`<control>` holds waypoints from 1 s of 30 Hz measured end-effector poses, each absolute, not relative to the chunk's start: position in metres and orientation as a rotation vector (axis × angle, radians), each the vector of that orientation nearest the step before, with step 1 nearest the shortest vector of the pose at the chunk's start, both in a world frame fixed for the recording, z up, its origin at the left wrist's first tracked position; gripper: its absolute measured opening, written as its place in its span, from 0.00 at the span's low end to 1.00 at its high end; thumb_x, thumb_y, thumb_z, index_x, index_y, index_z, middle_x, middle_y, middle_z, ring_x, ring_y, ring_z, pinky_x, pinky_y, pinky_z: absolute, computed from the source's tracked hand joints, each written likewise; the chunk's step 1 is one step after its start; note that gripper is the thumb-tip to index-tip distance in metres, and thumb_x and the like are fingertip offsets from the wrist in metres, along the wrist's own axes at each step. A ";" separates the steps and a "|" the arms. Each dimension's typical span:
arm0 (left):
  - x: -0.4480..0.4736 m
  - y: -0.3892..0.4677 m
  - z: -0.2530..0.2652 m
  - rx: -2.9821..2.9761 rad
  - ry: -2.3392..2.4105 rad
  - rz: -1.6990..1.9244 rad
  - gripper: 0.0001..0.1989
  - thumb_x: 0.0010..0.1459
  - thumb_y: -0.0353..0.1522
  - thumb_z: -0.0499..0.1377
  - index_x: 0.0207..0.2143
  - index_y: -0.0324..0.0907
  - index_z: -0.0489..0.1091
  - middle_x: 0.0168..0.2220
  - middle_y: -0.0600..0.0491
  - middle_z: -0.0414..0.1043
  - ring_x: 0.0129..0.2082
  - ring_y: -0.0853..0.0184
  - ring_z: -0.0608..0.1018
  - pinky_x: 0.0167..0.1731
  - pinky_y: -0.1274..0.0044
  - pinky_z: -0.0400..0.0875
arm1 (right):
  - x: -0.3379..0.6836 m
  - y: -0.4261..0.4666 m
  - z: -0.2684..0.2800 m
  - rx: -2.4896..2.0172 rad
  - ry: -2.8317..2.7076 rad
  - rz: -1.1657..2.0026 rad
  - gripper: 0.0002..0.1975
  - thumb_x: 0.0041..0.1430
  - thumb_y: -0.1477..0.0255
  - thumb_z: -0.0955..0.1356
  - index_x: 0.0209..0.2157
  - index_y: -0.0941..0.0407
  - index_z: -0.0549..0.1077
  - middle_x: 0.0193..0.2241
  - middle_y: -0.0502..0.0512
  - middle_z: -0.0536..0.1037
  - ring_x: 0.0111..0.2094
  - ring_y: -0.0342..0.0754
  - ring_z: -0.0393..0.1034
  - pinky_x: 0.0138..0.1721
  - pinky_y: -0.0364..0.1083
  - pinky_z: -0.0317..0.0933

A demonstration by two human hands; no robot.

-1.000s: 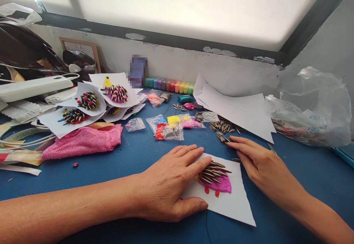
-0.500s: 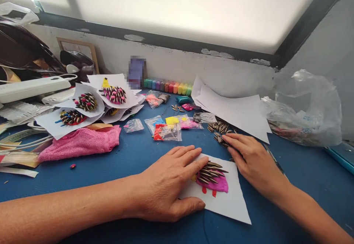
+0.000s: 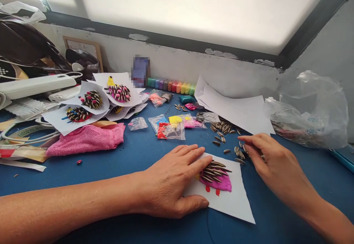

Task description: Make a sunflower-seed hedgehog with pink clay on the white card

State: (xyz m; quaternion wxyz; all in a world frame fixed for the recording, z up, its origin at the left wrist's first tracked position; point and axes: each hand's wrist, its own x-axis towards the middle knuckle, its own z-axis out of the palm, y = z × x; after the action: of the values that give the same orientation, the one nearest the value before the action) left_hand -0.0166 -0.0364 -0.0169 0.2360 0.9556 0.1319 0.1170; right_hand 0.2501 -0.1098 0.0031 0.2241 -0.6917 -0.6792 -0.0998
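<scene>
My left hand point(image 3: 177, 181) lies flat with fingers spread on a sheet of white paper point(image 3: 235, 207), holding it down. On that paper is a hedgehog shape of magenta modelling clay point(image 3: 222, 183) with striped sunflower seeds point(image 3: 214, 171) stuck in as spines. Two small red clay feet point(image 3: 212, 190) sit below it, and a bit of yellow shows by my fingers. My right hand point(image 3: 272, 163) is at the right of the paper, thumb and forefinger pinched around a sunflower seed point(image 3: 241, 145). Loose seeds point(image 3: 222, 126) lie scattered just beyond it.
Small bags of coloured clay point(image 3: 171, 126) lie mid-table. Finished seed pictures point(image 3: 91, 102) are piled at left above a pink cloth point(image 3: 87, 139). Blank sheets point(image 3: 235, 109) and a clear plastic bag point(image 3: 312, 115) are at the back right. A row of coloured clay blocks point(image 3: 171, 85) stands by the wall.
My right hand has drawn back to the right and towards me from the seed pile, and several seeds now lie spread nearer the paper. My left hand stays on the paper.
</scene>
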 end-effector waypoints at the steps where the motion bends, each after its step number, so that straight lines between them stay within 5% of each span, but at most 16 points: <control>1: -0.017 -0.036 -0.017 2.619 0.359 0.327 0.40 0.61 0.48 0.59 0.68 0.36 0.54 0.68 0.36 0.53 0.68 0.45 0.58 0.64 0.54 0.55 | 0.251 -0.113 0.005 -1.923 -1.875 -0.244 0.15 0.65 0.63 0.61 0.41 0.53 0.78 0.36 0.55 0.81 0.34 0.50 0.77 0.33 0.49 0.70; 11: -0.016 -0.037 -0.016 2.614 0.360 0.315 0.40 0.61 0.47 0.59 0.68 0.36 0.54 0.69 0.36 0.53 0.69 0.46 0.57 0.65 0.55 0.55 | 0.267 -0.136 0.023 -2.161 -1.993 0.198 0.07 0.48 0.64 0.68 0.28 0.48 0.78 0.19 0.48 0.78 0.16 0.47 0.72 0.16 0.43 0.64; 17: -0.016 -0.037 -0.013 2.601 0.366 0.298 0.39 0.61 0.45 0.61 0.68 0.35 0.55 0.69 0.36 0.53 0.69 0.46 0.57 0.66 0.54 0.54 | 0.265 -0.139 0.023 -2.046 -1.978 0.145 0.15 0.55 0.60 0.66 0.39 0.49 0.80 0.30 0.53 0.83 0.25 0.49 0.78 0.24 0.44 0.71; 30: -0.016 -0.037 -0.014 2.588 0.387 0.272 0.40 0.61 0.46 0.60 0.68 0.36 0.54 0.69 0.35 0.50 0.69 0.44 0.56 0.65 0.52 0.54 | 0.263 -0.142 0.002 -2.031 -2.215 -0.052 0.07 0.56 0.67 0.65 0.27 0.49 0.74 0.23 0.50 0.80 0.18 0.48 0.74 0.15 0.45 0.63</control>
State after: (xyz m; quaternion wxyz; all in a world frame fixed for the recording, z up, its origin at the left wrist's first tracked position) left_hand -0.0164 -0.0370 -0.0138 0.2528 0.9518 0.1422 0.1002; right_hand 0.2632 -0.1425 0.0016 0.0679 -0.6740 -0.7354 -0.0171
